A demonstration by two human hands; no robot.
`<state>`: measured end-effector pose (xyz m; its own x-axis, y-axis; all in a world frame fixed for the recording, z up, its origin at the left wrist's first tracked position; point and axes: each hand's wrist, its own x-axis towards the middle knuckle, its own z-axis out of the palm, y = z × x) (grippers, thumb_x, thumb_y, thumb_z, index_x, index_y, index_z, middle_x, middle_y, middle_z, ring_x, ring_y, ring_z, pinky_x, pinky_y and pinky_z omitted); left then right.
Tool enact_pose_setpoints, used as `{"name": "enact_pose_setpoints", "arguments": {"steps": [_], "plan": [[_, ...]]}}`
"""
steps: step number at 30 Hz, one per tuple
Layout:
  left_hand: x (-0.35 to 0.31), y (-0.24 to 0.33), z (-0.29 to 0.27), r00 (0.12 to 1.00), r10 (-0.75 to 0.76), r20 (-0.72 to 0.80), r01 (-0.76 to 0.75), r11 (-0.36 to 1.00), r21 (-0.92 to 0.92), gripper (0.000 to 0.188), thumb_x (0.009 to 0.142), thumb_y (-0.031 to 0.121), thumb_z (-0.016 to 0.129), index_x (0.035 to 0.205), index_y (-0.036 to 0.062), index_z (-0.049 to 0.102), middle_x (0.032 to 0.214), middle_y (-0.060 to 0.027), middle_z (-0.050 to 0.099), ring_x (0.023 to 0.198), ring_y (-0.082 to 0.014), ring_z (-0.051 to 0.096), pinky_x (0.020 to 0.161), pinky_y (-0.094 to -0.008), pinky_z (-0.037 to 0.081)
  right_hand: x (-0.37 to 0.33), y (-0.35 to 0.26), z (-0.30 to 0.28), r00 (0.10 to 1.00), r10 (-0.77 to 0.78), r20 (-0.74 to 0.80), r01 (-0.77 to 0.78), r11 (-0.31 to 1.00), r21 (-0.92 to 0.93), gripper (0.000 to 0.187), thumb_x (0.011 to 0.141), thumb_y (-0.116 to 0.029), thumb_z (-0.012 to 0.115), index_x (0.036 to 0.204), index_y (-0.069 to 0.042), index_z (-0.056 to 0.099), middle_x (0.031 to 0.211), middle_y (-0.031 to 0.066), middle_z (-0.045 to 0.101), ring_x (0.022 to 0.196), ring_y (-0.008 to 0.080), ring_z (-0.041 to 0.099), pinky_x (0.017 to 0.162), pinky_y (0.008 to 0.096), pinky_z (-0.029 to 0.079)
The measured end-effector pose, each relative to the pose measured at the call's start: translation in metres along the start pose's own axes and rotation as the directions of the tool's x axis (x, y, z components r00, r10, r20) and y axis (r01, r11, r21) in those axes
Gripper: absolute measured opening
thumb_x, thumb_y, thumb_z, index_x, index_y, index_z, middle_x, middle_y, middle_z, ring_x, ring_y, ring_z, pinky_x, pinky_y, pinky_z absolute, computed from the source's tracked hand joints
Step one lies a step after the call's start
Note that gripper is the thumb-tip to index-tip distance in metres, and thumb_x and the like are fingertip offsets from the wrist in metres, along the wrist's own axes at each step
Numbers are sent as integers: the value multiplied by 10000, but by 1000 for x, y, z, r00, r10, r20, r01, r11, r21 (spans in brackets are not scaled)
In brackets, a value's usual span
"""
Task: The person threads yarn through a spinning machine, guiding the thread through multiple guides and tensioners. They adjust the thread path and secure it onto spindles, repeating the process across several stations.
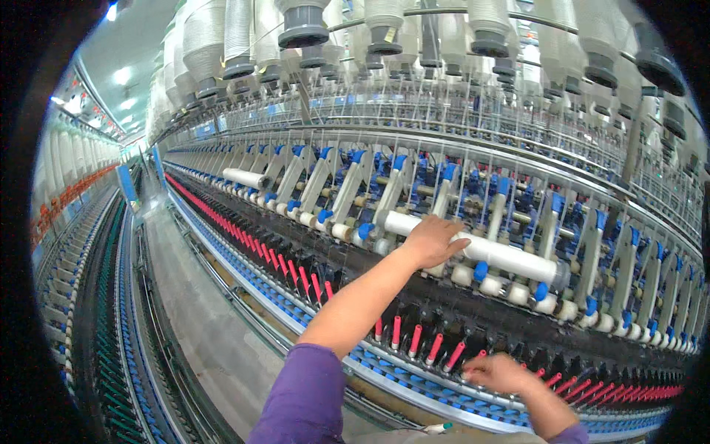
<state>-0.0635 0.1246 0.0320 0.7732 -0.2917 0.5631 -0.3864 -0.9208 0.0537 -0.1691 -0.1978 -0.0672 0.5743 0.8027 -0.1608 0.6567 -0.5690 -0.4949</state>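
Observation:
A long white roving bobbin point(510, 255) with a grey end lies across the weighting arms of a spinning frame. My left hand point(435, 242) reaches up to it and is closed over its middle, the fingers bent round its upper side. Lower down, my right hand point(501, 372) is among the row of red spindle tubes point(436, 348). Its fingers are curled together beside one red tube; whatever is between the fingertips is hidden. White rollers point(462, 276) and blue-capped weighting arms point(446, 189) surround the bobbin.
Full white roving packages point(384, 22) hang overhead in rows. Another white bobbin point(244, 177) lies on the arms farther left. A blue-and-silver rail point(399, 377) runs below the spindles. On the left, a grey aisle floor point(200, 296) separates a second machine point(96, 296).

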Motion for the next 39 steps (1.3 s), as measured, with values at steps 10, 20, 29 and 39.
{"name": "enact_pose_setpoints", "arguments": {"steps": [10,20,29,39], "plan": [[86,-191,-168,849,-3,-528,71,992,108,332,917,258,659,1179,57,689,1247,-200,631,1215,-364,566,1041,-444,445,282,-156,-260,532,-518,-670,368,854,-368,323,961,-311,634,1100,-33,722,955,188,711,856,302,687,778,381,525],[319,-244,-239,586,-10,-810,-212,963,-165,329,857,307,670,1072,61,712,1065,-208,717,1027,-388,681,904,-428,532,412,-218,-352,533,-45,-845,192,979,69,204,898,-118,580,960,-58,766,902,187,726,833,276,715,727,417,583],[355,-228,-212,821,-136,-554,-317,699,-641,550,842,450,693,1237,70,651,1250,-195,622,1139,-353,601,1007,-426,463,308,-205,-159,719,-191,-668,-110,918,-382,333,868,-109,645,1201,-109,665,1110,153,635,1003,357,640,861,466,529],[222,-223,-190,894,-18,-447,-256,799,-544,697,767,493,739,1270,23,631,1428,-265,464,1347,-401,446,1145,-459,344,362,-250,-204,544,181,-820,497,718,488,723,852,-365,766,1386,-23,419,1107,131,629,916,248,680,743,347,554]]}}
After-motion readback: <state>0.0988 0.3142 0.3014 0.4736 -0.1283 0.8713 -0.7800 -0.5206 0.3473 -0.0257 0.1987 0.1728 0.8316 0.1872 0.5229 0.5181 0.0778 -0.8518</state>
